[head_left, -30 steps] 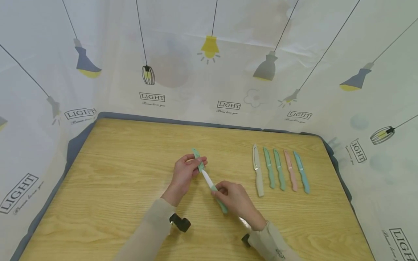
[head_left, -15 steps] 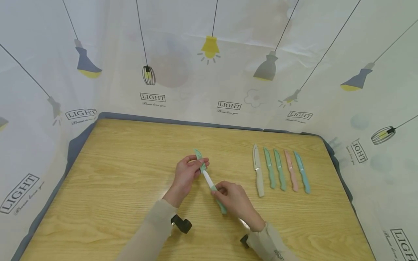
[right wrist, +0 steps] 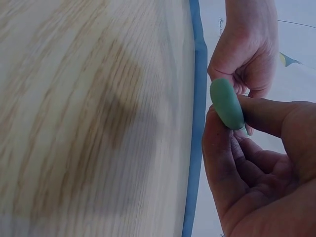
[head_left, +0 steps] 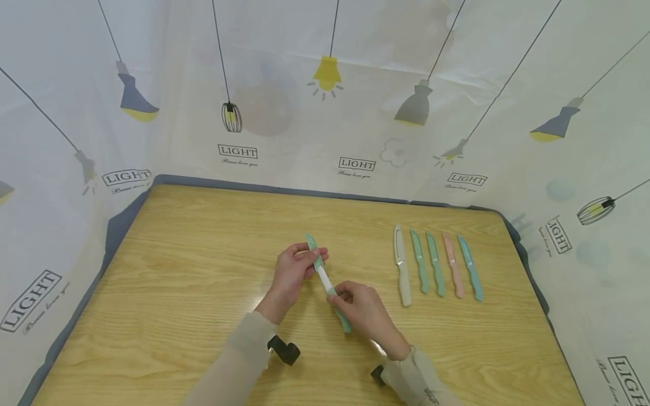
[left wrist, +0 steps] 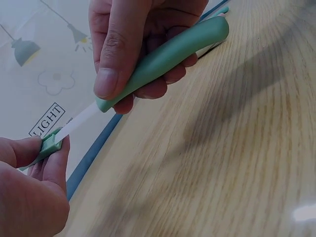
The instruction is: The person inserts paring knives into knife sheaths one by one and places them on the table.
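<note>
My left hand [head_left: 290,273] pinches a green blade sheath [head_left: 311,242] between thumb and fingers, above the middle of the table. In my right hand [head_left: 367,307] is a knife [left wrist: 170,57] with a green handle and a white blade, gripped near the front of the handle. The blade's front part lies inside the sheath's mouth, as the left wrist view shows; a stretch of white blade [head_left: 324,278] stays visible between the two hands. From the right wrist view, the butt of the green handle [right wrist: 227,103] faces the camera and hides the blade.
To the right on the wooden table [head_left: 203,242] lies a row of sheathed knives: a larger cream knife [head_left: 403,276], two green knives [head_left: 419,262] [head_left: 435,265], a pink knife [head_left: 453,266] and a blue knife [head_left: 470,268]. A printed curtain [head_left: 284,124] surrounds the table.
The left hand and sheath have shifted slightly right toward the right hand. Less white blade shows now, as more of it has slid into the sheath. The right hand has barely moved.
</note>
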Motion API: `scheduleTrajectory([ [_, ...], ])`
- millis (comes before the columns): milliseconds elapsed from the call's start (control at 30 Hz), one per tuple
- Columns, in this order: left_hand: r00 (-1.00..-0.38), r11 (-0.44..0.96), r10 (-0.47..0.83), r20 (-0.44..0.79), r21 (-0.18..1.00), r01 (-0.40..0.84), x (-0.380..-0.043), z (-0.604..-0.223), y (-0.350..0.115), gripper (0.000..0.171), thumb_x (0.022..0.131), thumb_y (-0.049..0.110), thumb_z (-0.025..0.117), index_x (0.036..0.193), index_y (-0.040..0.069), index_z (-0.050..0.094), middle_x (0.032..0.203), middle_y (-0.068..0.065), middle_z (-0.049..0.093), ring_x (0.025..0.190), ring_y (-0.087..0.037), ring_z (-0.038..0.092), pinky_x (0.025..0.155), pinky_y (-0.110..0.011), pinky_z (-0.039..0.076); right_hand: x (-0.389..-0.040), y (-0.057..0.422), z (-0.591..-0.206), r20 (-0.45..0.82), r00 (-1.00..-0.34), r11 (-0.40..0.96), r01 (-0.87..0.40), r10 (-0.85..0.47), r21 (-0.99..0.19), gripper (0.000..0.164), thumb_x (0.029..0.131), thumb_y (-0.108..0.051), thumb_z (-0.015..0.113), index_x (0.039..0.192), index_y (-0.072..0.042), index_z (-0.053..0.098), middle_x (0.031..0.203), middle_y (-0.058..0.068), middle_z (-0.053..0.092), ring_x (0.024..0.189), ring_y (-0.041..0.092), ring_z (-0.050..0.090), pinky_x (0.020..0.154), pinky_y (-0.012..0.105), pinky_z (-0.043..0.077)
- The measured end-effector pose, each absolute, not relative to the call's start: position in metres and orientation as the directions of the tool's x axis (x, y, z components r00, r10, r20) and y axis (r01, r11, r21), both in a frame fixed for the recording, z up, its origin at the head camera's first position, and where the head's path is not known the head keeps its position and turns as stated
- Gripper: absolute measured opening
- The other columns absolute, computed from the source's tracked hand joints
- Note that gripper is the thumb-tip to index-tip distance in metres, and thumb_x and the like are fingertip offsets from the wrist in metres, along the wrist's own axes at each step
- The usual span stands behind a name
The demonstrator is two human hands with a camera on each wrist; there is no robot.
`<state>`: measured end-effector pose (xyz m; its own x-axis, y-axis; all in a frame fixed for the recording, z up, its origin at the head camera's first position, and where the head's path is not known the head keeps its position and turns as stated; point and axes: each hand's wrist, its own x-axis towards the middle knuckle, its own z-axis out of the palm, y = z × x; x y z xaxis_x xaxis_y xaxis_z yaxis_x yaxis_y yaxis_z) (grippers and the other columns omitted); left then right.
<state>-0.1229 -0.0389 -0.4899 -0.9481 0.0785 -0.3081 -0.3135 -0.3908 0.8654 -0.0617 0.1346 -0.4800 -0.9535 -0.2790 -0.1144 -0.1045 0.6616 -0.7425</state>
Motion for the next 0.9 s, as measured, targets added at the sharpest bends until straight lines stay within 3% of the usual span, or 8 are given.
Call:
scheduleTrajectory([
  [900, -0.955, -0.414, 0.080, -0.287, 0.861, -0.294, -0.1226, -0.4929, -0.0350, 0.033, 0.093, 0.004, 0.061, 0.121, -0.009, 0.049, 0.111, -0.023, 0.067, 0.100, -0.027, 0.067, 0.085, -0.032, 0.054, -0.0680, 0.1276, -0.4830, -0.125, -0.959, 0.611, -0.059, -0.253, -0.789, 0.027, 0.093, -0.033, 0.062, 0.099, -0.008, 0.070, 0.077, -0.007, 0.067, 0.065, 0.006, 0.060, 0.053, 0.025, 0.052],
])
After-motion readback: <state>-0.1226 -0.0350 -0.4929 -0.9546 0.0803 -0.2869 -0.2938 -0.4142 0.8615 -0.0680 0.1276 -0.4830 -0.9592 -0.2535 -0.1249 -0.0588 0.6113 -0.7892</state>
